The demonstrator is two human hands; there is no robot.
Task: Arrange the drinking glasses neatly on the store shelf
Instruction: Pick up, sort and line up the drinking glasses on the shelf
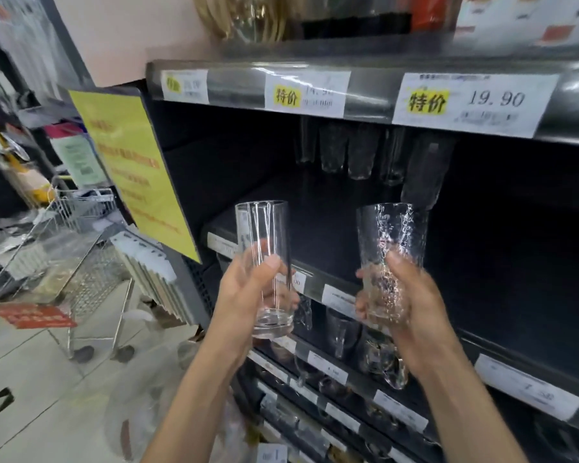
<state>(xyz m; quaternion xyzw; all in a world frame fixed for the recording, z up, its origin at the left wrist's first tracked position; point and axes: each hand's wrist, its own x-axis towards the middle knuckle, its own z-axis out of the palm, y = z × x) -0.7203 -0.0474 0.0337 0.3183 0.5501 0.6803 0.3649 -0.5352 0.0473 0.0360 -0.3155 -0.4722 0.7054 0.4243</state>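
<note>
Mid-frame, the left hand (244,297) grips a smooth glass (262,228), the right hand (416,310) a dimpled glass (393,228), fingers (270,264) curled round both. Held upright before the shelf (315,212), they look ready to join the back row (360,155).

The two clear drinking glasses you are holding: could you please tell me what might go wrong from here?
1. The left hand grips the smooth straight clear glass and the right hand the dimpled clear glass only by their lower halves; either could tip or slip.
2. Both are held side by side, so they might clink together.
3. Setting them on the dark shelf could knock the row of clear glasses standing at its back.
</note>
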